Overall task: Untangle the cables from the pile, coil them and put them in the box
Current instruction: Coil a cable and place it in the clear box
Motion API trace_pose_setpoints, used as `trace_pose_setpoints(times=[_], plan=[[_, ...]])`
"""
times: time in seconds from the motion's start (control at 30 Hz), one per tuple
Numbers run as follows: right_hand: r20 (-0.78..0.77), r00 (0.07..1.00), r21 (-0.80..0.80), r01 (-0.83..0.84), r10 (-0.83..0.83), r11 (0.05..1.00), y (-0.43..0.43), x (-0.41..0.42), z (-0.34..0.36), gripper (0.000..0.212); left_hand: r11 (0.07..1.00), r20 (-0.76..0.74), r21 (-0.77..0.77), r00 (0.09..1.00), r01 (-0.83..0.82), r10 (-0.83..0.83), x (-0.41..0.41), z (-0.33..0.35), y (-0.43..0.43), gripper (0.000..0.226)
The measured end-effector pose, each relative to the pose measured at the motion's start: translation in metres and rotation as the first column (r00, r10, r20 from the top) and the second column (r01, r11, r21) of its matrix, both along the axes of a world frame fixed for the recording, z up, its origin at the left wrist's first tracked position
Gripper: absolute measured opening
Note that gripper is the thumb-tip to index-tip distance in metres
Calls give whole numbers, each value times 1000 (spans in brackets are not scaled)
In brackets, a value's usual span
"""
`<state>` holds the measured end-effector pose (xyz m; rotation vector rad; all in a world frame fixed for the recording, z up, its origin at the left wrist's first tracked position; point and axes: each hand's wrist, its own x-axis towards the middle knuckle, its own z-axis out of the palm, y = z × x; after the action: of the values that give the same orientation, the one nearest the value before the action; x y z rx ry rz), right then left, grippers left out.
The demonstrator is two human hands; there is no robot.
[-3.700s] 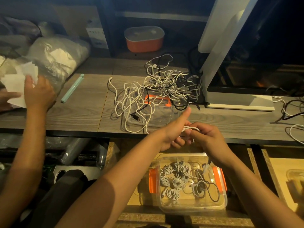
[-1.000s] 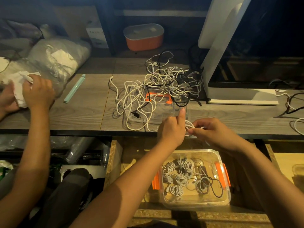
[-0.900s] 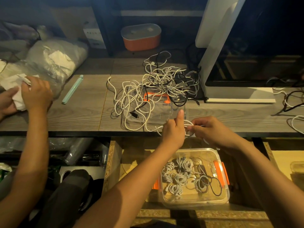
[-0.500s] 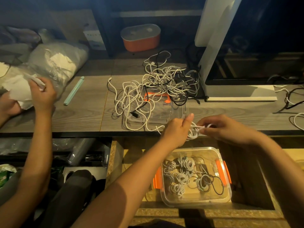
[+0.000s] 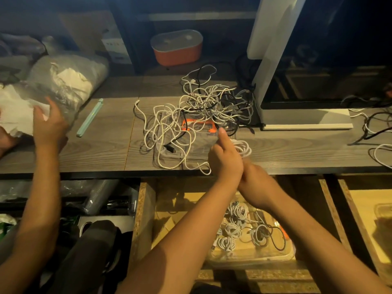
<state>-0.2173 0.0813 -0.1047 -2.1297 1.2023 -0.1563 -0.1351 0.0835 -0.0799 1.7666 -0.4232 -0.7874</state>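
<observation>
On my feed the left hand [image 5: 225,161] curls its fingers round a looped white cable [image 5: 242,147] on the worktop [image 5: 101,149], just beside the tangled pile [image 5: 203,111]. The right hand [image 5: 257,184] sits half hidden behind it, so I cannot tell its grip. The box [image 5: 254,258] lies in the drawer [image 5: 139,209] below.

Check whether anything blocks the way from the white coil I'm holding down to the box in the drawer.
Nothing visible does. The left hand holds the white coil over the desk edge, and the box below stands open, with no lid on it. Only your own forearms cross above it.
</observation>
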Motion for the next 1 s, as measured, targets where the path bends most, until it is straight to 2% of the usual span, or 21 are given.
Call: trace_pose_setpoints(times=[0.07, 0.1, 0.17, 0.2, 0.27, 0.33, 0.43, 0.5, 0.57, 0.63, 0.73, 0.83, 0.9, 1.0], plan=[[-53, 998, -9, -24, 23, 1000, -4, 0, 1, 39, 997, -150, 62, 987, -40, 49, 2, -3, -3, 52], [-75, 997, 5, -33, 33, 999, -5, 0, -1, 45, 995, -279, 77, 958, -55, 75, 3, -6, -6, 51], [-129, 990, 66, -47, 55, 997, -3, 2, -6, 59, 992, -560, 99, 820, -75, 118, 6, -11, -7, 49], [-163, 983, 89, -72, 86, 993, -2, 3, -9, 60, 991, -646, 97, 752, -88, 130, 8, -12, -7, 48], [-249, 953, 102, -150, 172, 983, -1, 5, -14, 53, 990, -692, 107, 708, -97, 144, 11, -15, -5, 48], [-296, 923, 105, -223, 244, 969, 0, 7, -11, 44, 990, -623, 110, 770, -89, 138, 13, -18, -4, 49], [-251, 910, 144, -303, 331, 942, 3, 10, -3, 30, 997, -285, 83, 958, -8, 32, 15, -22, -1, 46], [-142, 929, 168, -317, 341, 933, 3, 8, 3, 23, 997, -27, 1, 997, 78, -78, 18, -22, 4, 46], [13, 959, 167, -281, 283, 945, 1, 4, 8, 18, 987, 93, -76, 986, 143, -136, 23, -17, 8, 47], [177, 970, 186, -199, 166, 962, -2, 3, 10, 18, 981, 99, -94, 982, 171, -162, 25, -10, 7, 46], [351, 934, 254, -27, -66, 967, 1, 6, 5, 18, 983, 1, -80, 987, 163, -164, 20, -1, 6, 41], [499, 783, 480, 106, -371, 871, 9, 8, 1, 22, 985, -87, -111, 986, 132, -142, 14, 1, 6, 36], [509, 678, 582, 182, -530, 792, 12, 8, 2, 17, 976, -83, -155, 982, 154, -168, 9, -2, 7, 40], [525, 618, 512, 319, -585, 798, 12, 9, 6, 30, 949, 11, -183, 966, 256, -258, 0, -11, 12, 30]])
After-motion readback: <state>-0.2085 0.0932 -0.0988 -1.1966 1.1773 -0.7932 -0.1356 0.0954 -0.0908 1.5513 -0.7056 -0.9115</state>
